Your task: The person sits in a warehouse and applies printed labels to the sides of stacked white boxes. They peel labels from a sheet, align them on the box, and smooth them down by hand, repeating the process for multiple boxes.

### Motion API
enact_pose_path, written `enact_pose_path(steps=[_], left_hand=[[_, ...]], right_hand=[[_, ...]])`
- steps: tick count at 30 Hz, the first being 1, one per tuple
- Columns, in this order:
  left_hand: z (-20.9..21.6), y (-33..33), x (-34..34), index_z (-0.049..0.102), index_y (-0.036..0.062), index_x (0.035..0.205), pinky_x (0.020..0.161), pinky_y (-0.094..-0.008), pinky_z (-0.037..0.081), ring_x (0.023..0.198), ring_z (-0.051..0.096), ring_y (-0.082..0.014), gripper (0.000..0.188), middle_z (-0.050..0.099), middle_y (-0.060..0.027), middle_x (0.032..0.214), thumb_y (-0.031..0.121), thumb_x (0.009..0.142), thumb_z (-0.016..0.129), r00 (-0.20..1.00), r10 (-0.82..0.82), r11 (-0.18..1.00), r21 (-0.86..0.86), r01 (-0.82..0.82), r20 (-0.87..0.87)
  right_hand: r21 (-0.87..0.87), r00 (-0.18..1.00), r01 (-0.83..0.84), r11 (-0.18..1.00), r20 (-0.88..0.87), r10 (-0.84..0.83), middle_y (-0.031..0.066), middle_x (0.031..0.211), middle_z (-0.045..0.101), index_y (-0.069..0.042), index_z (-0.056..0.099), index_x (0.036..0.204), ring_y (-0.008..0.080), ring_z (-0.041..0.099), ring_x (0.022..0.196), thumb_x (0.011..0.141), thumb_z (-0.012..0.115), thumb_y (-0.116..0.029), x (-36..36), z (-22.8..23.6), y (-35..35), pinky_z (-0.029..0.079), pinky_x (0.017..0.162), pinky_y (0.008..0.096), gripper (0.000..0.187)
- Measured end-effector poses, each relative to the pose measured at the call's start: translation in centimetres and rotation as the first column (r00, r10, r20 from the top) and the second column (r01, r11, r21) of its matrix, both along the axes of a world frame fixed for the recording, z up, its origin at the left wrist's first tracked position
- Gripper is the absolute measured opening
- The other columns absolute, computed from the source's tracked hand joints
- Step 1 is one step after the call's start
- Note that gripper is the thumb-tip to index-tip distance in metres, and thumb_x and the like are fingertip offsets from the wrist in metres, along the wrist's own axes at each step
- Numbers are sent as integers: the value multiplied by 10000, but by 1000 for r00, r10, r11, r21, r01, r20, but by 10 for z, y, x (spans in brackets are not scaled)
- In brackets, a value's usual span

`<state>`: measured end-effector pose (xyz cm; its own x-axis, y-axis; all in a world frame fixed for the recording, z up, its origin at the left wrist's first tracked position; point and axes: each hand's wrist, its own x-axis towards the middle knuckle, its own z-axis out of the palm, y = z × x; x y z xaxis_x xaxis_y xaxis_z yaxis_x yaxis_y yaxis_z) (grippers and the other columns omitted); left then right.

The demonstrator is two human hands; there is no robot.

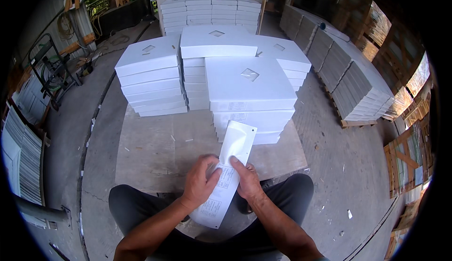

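A long white strip of printed label sheets [215,206] slants up from my lap, with small dark holes near its corners. My right hand [248,181] grips its right edge, thumb pressed on the face and fingers underneath. My left hand [201,181] is curled at the left edge, thumb over the print. Its fingertips are partly hidden, at the sheet's edge. The upper part of the strip bulges and shines. Just beyond it stands the nearest stack of flat white boxes [254,91], with a diamond-shaped window on top and printed panels on the front.
More white box stacks [150,79] stand on the low board [146,152], with a larger pile [212,6] behind. Long wrapped stacks [343,68] lie on a pallet at right. A hand truck [52,72] stands left. Wooden crates [407,162] line the right side.
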<state>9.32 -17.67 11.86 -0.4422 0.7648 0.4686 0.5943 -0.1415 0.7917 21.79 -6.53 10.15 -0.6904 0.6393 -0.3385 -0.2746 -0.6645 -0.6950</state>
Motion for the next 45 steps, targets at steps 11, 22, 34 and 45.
enact_pose_path(steps=[11,22,34,45], left_hand=[[-3,-2,-2,535,32,1082,930,-339,465,1035,598,-262,270,592,-126,1103,-32,864,679,991,-24,999,-19,27,129],[5,-2,-21,581,2,998,801,-292,481,859,583,-141,267,612,-36,901,265,1042,566,754,-7,925,-283,255,657],[-6,0,-35,363,62,1503,1037,-350,417,1365,401,-221,732,367,-114,1517,167,888,745,878,-151,975,-80,209,455],[32,-10,-62,439,26,1443,993,-364,468,1220,539,-252,735,546,-173,1337,276,852,796,868,-166,873,-340,351,469]], right_hand=[[53,998,-1,999,70,-3,44,931,738,-40,751,1009,128,683,839,935,741,-263,-2,-4,-3,537,771,292,235],[113,968,-215,970,158,196,74,936,743,-12,740,1047,152,698,832,923,752,-264,3,2,14,556,758,300,281],[54,938,-348,936,21,347,75,1010,729,-21,706,1142,169,696,891,856,778,-130,5,4,17,556,799,316,315],[46,826,-555,831,150,544,101,1034,737,19,694,1161,191,716,903,837,788,-106,11,8,17,560,856,339,360]])
